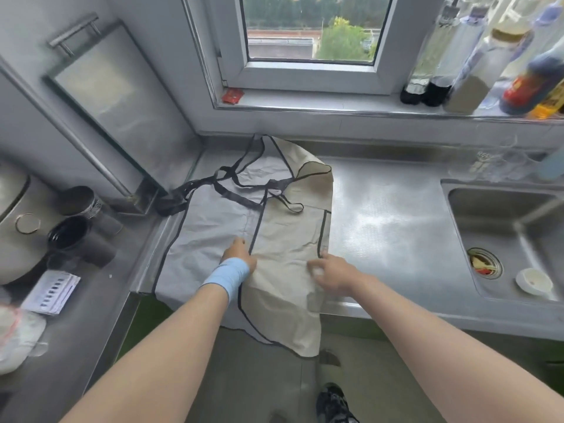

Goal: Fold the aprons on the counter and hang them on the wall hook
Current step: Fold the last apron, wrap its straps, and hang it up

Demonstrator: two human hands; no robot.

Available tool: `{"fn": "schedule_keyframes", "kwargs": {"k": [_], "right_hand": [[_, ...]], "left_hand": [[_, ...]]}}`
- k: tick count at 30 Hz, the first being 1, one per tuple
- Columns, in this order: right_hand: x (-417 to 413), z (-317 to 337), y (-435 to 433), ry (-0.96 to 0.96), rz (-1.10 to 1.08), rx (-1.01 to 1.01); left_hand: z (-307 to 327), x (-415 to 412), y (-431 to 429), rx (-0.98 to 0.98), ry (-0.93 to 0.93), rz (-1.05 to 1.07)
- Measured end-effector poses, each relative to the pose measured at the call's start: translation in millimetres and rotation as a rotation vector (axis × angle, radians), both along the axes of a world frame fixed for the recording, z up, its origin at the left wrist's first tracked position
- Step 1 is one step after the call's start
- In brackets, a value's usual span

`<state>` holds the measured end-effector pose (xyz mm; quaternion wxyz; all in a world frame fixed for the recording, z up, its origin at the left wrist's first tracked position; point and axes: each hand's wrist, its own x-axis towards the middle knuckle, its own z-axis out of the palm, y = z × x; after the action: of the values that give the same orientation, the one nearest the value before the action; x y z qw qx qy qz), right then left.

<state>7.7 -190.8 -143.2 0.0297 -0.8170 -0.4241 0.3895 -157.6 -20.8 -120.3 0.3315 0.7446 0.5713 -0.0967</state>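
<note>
Here, apron [287, 239] overhanging counter [381, 215] edge, sink [494, 215] right

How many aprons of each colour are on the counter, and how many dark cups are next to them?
grey apron: 1
beige apron: 1
dark cups: 2
Total: 4

A grey apron [210, 227] and a beige apron [290, 236], both edged in dark binding, are spread flat on the table [381, 215], partly overlapped. Their dark straps [244, 181] are tangled at the far end; the near hems are draped over the front edge.
</note>
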Motion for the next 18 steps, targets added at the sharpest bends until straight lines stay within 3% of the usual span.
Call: {"fn": "schedule_keyframes", "kwargs": {"k": [2, 4, 6, 10, 15, 18], "right_hand": [[2.1, -5.7, 7.5, -0.001, -0.044, 0.039], [4.8, -5.0, 13.4, 0.015, -0.241, 0.175], [12.2, -1.9, 18.4, -0.013, -0.468, 0.218], [9.8, 10.2, 13.8, 0.164, -0.575, -0.145], [-1.3, -4.8, 12.8, 0.297, -0.706, 0.009], [4.4, -2.1, 17.0, 0.388, -0.841, 0.165]], "left_hand": [[-5.7, 3.5, 1.8, 0.126, -0.029, -0.108], [-6.1, 15.4, -0.4, 0.219, -0.113, -0.247], [-7.4, 31.8, -3.7, 0.176, -0.123, -0.414], [-24.9, 48.6, -19.3, -0.02, 0.145, -0.695], [-34.4, 51.0, -21.4, -0.055, 0.116, -0.607], [-19.6, 54.5, -20.3, -0.007, -0.035, -0.57]]}}
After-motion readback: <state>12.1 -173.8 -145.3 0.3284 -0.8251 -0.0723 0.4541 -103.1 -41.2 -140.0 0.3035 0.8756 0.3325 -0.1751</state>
